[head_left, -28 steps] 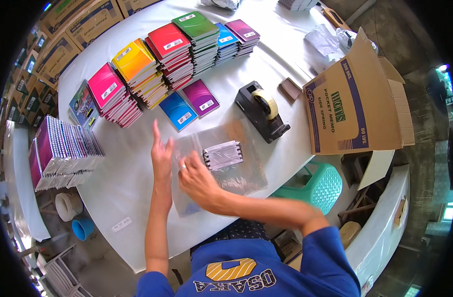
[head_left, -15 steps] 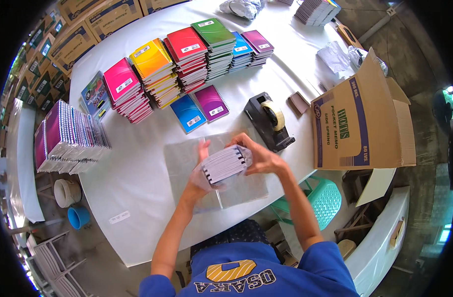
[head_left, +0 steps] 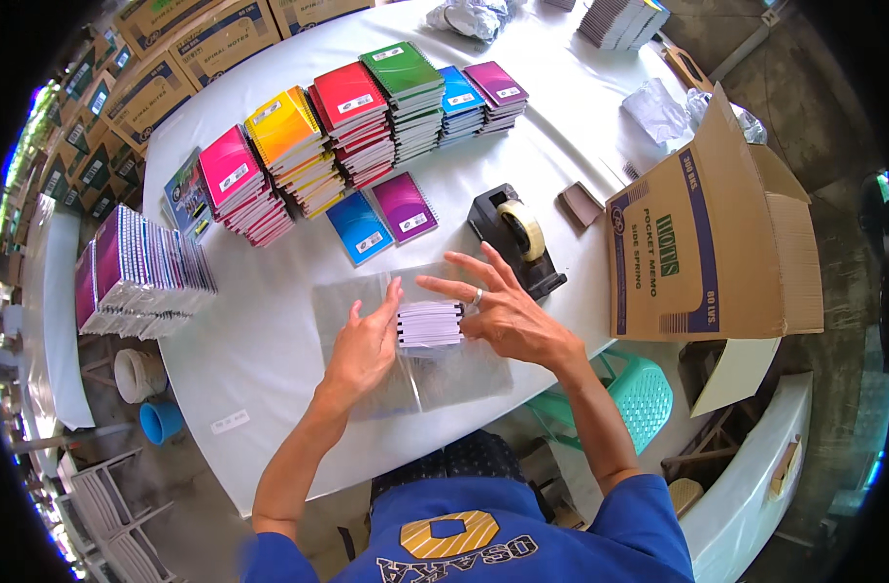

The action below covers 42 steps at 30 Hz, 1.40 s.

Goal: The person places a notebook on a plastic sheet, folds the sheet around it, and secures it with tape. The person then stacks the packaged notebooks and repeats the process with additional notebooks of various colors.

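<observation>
A small bundle of spiral notebooks [head_left: 431,325], wrapped in clear film, sits with its white page edges showing on clear plastic sheets [head_left: 367,398]. My left hand [head_left: 362,348] is at the bundle's left side, fingers straight and thumb apart. On the other side is my right hand [head_left: 512,316], fingers spread, its lower part close against the bundle's right end. Whether either palm presses on the film cannot be made out. Just beyond the hands lie a blue notebook [head_left: 361,228] and a purple notebook [head_left: 405,208], flat and side by side.
A black tape dispenser [head_left: 493,209] stands right of the sheets, near a small brown box [head_left: 581,205]. Stacks of pink [head_left: 229,163], yellow, red [head_left: 347,94], green and other notebooks line the back. Wrapped bundles [head_left: 148,272] sit left; an open carton [head_left: 692,238] stands right.
The bundle was tilted and gripped between both hands; now it sits level on the sheets. My right hand's fingers have spread, and my left hand's fingers have straightened beside it.
</observation>
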Tool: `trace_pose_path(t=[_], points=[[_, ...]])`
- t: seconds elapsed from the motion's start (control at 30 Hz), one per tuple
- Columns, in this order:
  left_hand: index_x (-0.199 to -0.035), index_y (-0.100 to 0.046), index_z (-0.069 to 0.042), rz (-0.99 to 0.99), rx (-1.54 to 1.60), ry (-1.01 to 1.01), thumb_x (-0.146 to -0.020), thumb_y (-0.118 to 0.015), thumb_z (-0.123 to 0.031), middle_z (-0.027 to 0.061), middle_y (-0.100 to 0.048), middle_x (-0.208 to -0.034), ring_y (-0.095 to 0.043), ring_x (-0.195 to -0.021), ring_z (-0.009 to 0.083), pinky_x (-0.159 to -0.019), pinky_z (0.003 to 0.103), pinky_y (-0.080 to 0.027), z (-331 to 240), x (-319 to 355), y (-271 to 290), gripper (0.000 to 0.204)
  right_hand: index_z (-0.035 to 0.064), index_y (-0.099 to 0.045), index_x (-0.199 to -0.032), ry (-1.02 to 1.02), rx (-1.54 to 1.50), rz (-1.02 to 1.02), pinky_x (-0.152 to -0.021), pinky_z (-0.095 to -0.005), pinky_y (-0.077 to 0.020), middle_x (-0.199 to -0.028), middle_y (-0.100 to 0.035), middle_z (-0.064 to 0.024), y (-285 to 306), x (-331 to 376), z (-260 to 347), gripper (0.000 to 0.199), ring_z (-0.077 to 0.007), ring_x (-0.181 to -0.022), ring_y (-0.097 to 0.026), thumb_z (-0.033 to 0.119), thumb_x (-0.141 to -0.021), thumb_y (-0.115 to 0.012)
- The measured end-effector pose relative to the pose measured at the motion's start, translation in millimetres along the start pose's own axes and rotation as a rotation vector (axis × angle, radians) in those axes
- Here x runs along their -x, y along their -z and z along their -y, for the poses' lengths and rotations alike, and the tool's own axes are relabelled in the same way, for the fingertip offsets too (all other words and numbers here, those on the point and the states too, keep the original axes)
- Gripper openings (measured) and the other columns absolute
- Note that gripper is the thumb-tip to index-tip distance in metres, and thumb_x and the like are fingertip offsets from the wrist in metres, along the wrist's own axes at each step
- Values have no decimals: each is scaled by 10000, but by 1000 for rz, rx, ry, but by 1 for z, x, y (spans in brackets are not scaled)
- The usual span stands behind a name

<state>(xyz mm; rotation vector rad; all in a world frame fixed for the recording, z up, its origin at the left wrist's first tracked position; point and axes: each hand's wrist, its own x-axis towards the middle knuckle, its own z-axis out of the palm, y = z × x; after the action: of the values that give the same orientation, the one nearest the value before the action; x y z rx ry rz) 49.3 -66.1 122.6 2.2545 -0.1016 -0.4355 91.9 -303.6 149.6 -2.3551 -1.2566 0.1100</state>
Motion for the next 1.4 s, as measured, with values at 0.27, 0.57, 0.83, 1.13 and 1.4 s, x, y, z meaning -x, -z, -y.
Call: trace_pose_path(t=[0.27, 0.57, 0.83, 1.13, 1.4], points=[[-1490, -320, -197, -81, 115, -41, -990, -461, -147, 129, -483, -1426, -451, -1324, 303, -1134, 494, -244, 8, -10, -9, 522, 47, -587, -588, -6, -109, -100, -1174, -538, -158, -1465, -422, -35, -14, 5, -16, 155, -273, -1410, -280, -51, -670, -676], [-1247, -651, -232, -368, 364, -319, -759, -779, -243, 74, -267, -1569, -126, -1470, 330, -1154, 482, -195, 103, 23, -48, 505, 53, -623, -639, -70, -141, -132, -1151, -564, -162, -1547, -275, -106, -36, -4, 19, 144, -315, -1419, -244, 50, -639, -767], [-1185, -663, -392, -171, -239, -640, -589, -845, -351, -7, -311, -1547, -104, -1464, 368, -1171, 514, -199, 75, -20, -19, 624, 46, -662, -783, -58, -325, -155, -1136, -585, -166, -1523, -304, -154, -13, -8, 5, 339, -358, -1409, -243, 330, -676, -815], [-1228, -637, -386, -278, 32, -574, -598, -844, -365, 31, -297, -1555, -154, -1454, 377, -1147, 516, -253, 78, -19, -38, 664, 27, -673, -851, -122, 1, -132, -1144, -554, -140, -1510, -322, -172, -35, -1, 40, 257, -314, -1414, -257, 210, -699, -771], [-1149, -692, -354, -307, 4, -584, -548, -873, -211, 53, -279, -1561, -117, -1461, 380, -1157, 509, -246, 85, -15, -43, 643, 64, -672, -839, -161, -199, -314, -1139, -541, -173, -1497, -345, -168, -45, 12, 35, 171, -340, -1387, -313, 117, -703, -763]])
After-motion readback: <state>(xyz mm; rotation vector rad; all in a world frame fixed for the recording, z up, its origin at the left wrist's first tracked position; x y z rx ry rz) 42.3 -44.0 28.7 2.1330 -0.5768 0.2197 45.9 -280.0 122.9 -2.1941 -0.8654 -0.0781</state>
